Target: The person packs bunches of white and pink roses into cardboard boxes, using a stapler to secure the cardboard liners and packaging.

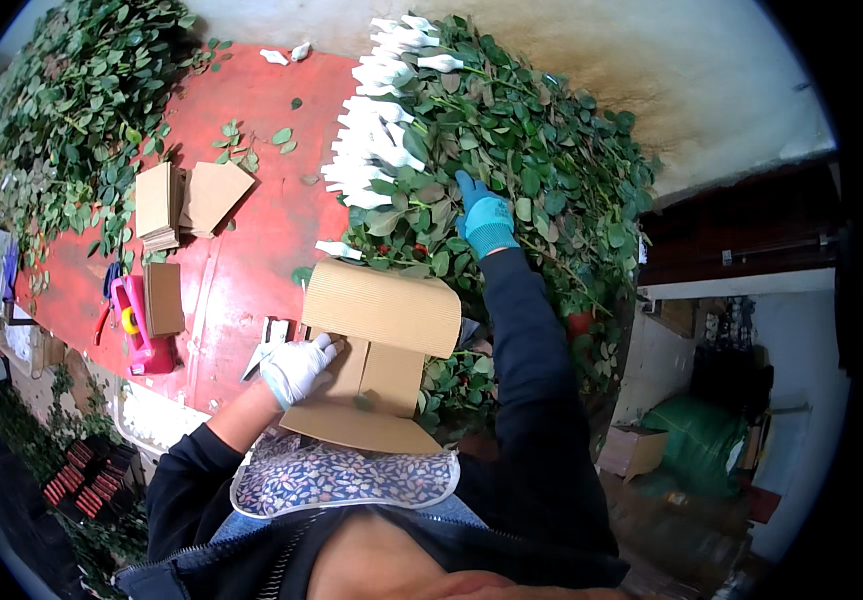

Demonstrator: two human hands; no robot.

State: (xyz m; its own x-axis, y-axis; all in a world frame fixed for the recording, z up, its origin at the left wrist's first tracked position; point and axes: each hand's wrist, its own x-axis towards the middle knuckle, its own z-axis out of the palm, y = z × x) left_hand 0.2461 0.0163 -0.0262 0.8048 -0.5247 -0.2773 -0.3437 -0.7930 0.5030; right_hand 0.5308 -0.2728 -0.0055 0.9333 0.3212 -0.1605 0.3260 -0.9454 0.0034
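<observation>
My left hand (296, 372), in a white glove, grips the left edge of a corrugated cardboard sheet (381, 305) near the table's front edge. The sheet's far end curls up and over, and its near flap bends toward me. My right hand (486, 218), in a teal-blue glove, reaches among the leafy flower stems (531, 150) at the right. Its visible fingers are apart, with some tips lost among the leaves. White-sleeved flower heads (376, 130) line the left side of that pile, and one more sleeved head (338, 250) lies just beyond the sheet.
On the red table (241, 300) stand stacks of cardboard pieces (156, 205), a pink tape dispenser (141, 330) and a metal stapler-like tool (267, 345). Another mound of leafy stems (81, 110) fills the far left. A wall (691, 90) bounds the far right.
</observation>
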